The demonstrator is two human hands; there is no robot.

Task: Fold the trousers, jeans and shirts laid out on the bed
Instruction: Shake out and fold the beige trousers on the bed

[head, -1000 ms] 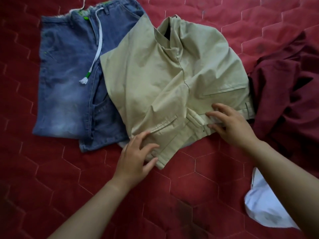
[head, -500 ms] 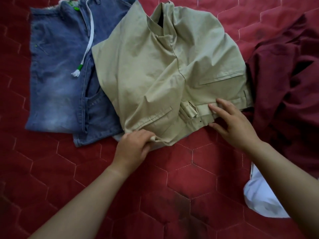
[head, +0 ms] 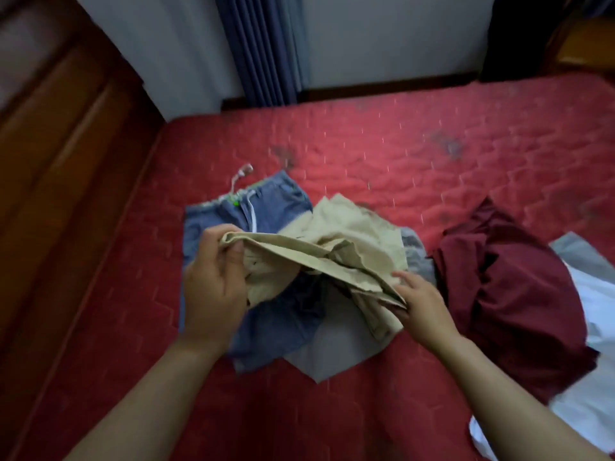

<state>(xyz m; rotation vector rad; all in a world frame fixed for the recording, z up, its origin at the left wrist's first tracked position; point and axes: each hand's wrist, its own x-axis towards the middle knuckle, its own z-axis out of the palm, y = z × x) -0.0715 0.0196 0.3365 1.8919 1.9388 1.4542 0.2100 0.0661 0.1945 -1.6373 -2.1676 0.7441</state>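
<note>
The left hand (head: 214, 287) is clenched around one end of the beige trousers (head: 346, 237), the thumb pressed on top of a bunched fold and the fingers curled round behind it. The right hand (head: 424, 306) grasps the other end of the same edge, its fingers lying over the top of the cloth; its thumb is hidden under the fabric. Between the two hands that edge runs as a taut, slanting band, higher at the left hand and lower at the right. The rest of the trousers hangs and bunches behind and below the band, partly held up off the bed.

Right under the trousers lie the blue jeans (head: 279, 207), flat, waistband away from the person, with a white drawstring (head: 252, 214) running down the front. A pale grey cloth (head: 332, 351) shows beneath the jeans, near the right hand.

To the right, just beside the trousers, sits a crumpled maroon shirt (head: 509, 287), and past it a white cloth (head: 595, 294) at the picture's edge.

All of it rests on a bed (head: 399, 144) with a red quilted cover. A dark wooden panel (head: 66, 144) stands on the left, and a blue curtain (head: 263, 48) hangs against the far wall. The picture is somewhat blurred.
</note>
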